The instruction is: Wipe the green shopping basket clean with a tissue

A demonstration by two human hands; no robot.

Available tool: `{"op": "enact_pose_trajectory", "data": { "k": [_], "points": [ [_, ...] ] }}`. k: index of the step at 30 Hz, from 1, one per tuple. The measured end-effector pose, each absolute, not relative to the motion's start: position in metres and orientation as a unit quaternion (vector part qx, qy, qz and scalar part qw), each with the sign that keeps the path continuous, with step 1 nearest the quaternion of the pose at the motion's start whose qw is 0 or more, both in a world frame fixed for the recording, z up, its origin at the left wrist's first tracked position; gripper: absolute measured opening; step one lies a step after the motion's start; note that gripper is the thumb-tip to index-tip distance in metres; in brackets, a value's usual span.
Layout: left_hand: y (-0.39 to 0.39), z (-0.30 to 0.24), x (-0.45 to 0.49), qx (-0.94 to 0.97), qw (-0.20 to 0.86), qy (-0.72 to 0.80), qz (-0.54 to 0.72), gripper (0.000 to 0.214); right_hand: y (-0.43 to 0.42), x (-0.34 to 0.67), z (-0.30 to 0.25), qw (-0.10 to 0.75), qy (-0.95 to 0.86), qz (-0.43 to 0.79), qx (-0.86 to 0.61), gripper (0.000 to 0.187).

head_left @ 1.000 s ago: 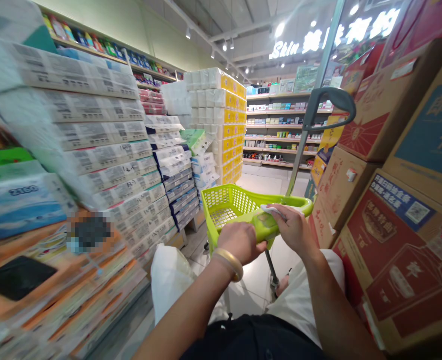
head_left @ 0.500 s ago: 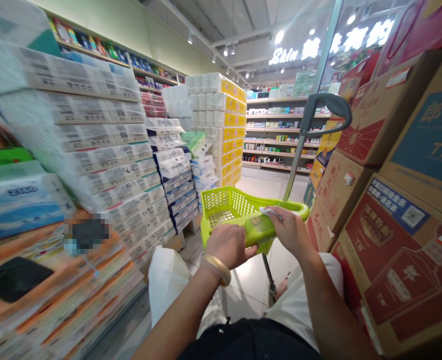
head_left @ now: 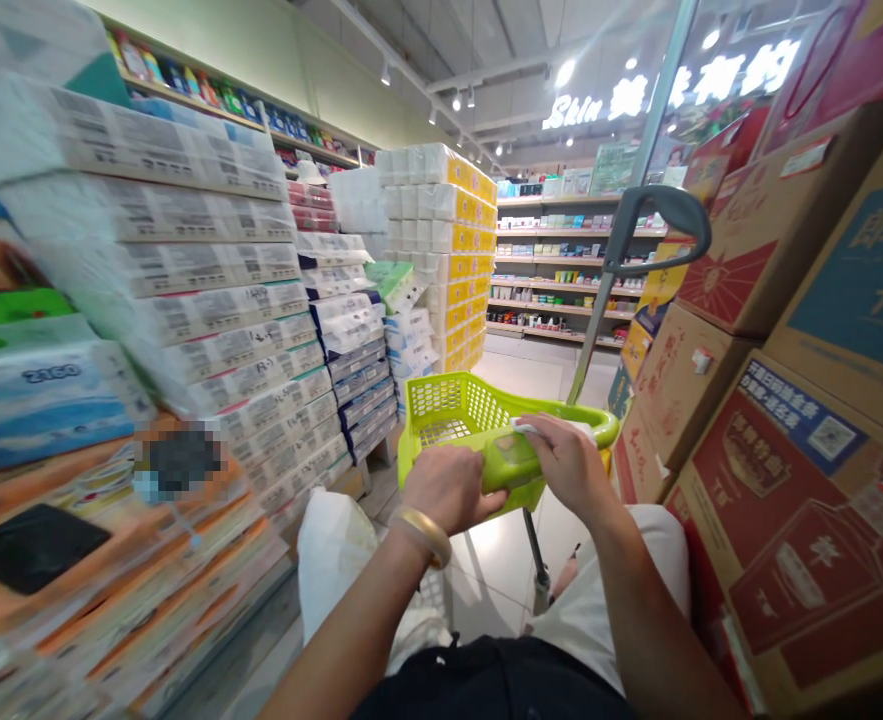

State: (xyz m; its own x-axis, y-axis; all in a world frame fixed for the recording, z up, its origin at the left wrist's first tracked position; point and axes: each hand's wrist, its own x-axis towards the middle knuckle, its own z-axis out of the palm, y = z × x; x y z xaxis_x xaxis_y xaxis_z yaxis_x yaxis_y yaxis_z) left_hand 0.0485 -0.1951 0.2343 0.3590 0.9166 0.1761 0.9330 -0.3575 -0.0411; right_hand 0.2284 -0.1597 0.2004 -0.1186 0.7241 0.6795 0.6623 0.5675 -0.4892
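A lime-green plastic shopping basket (head_left: 512, 462) with perforated walls stands in front of me, tilted, its near edge toward my lap. My left hand (head_left: 445, 488), with a gold bangle at the wrist, is closed around the left part of that edge. My right hand (head_left: 567, 452) presses a white wipe (head_left: 535, 428) onto the edge farther right, fingers closed over it; most of the wipe is hidden under the hand. Behind the basket rises a grey pull handle (head_left: 655, 228) on a metal pole.
Stacked packs of tissue paper (head_left: 208, 260) line my left. On the orange packs lies a dark phone-like slab (head_left: 36, 545) beside a blurred-out object (head_left: 178, 458). Printed cardboard cartons (head_left: 801, 500) are piled close on my right. Store shelves (head_left: 561, 255) stand at the back.
My right hand has slid slightly left along the basket's edge with the wipe. The left hand keeps its grip, shifted slightly left. The view has turned a little.
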Motion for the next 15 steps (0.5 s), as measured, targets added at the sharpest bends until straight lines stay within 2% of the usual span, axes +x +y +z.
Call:
{"op": "enact_pose_trajectory", "data": {
  "k": [4,11,15],
  "points": [
    [-0.194,0.234,0.046,-0.824,0.073,-0.558,-0.063,0.050,-0.166,0.208,0.204,0.444,-0.816,0.081,-0.360,0.027],
    [-0.195,0.234,0.044,-0.821,0.065,-0.564,-0.057,0.046,-0.158,0.240,0.204,0.451,-0.704,0.040,-0.548,0.029],
    [-0.196,0.235,0.047,-0.819,0.053,-0.568,-0.055,0.046,-0.167,0.220,0.202,0.452,-0.776,0.042,-0.438,0.026]
  ]
}}
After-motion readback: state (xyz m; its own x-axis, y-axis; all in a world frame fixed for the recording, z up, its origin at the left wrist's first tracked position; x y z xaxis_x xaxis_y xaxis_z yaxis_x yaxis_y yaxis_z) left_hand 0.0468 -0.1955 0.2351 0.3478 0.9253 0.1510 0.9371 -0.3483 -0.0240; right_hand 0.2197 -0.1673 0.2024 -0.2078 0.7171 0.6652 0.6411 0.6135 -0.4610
